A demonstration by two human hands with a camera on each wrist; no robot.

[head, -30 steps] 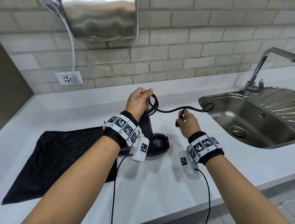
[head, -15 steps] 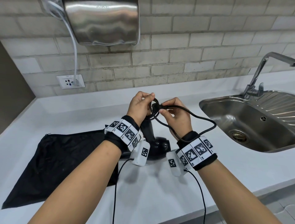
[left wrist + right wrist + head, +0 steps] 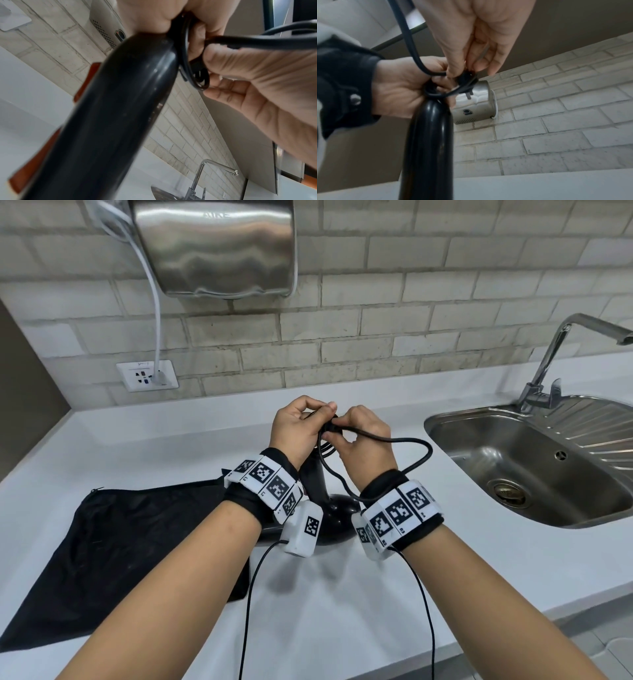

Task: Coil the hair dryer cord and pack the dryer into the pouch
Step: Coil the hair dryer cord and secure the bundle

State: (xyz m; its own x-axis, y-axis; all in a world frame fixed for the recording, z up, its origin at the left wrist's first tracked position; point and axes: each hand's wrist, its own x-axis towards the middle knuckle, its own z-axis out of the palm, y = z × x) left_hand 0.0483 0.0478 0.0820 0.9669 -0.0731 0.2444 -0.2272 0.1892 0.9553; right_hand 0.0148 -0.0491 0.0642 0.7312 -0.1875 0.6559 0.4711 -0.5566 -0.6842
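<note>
The black hair dryer (image 3: 337, 513) stands on the white counter (image 3: 171, 446) with its handle (image 3: 120, 108) pointing up. My left hand (image 3: 301, 426) grips the handle top together with coiled loops of the black cord (image 3: 436, 93). My right hand (image 3: 363, 436) pinches the cord's plug (image 3: 466, 79) and holds it against the coil; its prongs stick out. A free loop of cord (image 3: 411, 453) hangs to the right of my right wrist. The black pouch (image 3: 113, 542) lies flat on the counter to the left, partly under my left forearm.
A steel sink (image 3: 534, 467) with a tap (image 3: 561, 350) lies at the right. On the brick wall hang a steel hand dryer (image 3: 219, 248) and a socket (image 3: 147, 375) with a white cable plugged in. The counter's front edge runs below my forearms.
My right hand brought the plug end from over by the sink up to my left hand at the handle top. The slack cord has shortened into a loop beside my right wrist.
</note>
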